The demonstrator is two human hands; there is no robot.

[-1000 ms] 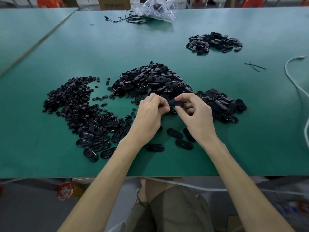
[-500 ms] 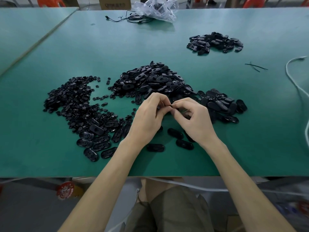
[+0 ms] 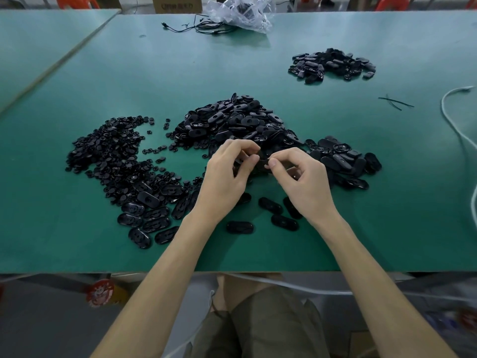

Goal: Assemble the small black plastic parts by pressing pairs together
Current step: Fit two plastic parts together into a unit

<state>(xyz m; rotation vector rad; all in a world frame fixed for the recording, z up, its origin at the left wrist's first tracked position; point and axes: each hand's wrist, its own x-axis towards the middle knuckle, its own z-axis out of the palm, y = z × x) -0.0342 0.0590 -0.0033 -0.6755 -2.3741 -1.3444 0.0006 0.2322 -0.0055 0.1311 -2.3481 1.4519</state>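
1. A black oval part point(image 3: 263, 161) is held between the two hands, above the green table point(image 3: 77, 241).
2. It is pinched by curled fingers of the left hand point(image 3: 227, 177) and right hand point(image 3: 303, 177).
3. The oval-part pile point(image 3: 232, 122) is seen just behind.

Two hands point(image 3: 224, 177) point(image 3: 305, 180), four piles of black parts point(image 3: 111, 156) point(image 3: 232, 122) point(image 3: 343, 161) point(image 3: 333, 64).

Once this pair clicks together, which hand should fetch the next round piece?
Likely left hand: the heap of small black round plastic pieces lies on its side; the right hand sits farther off.
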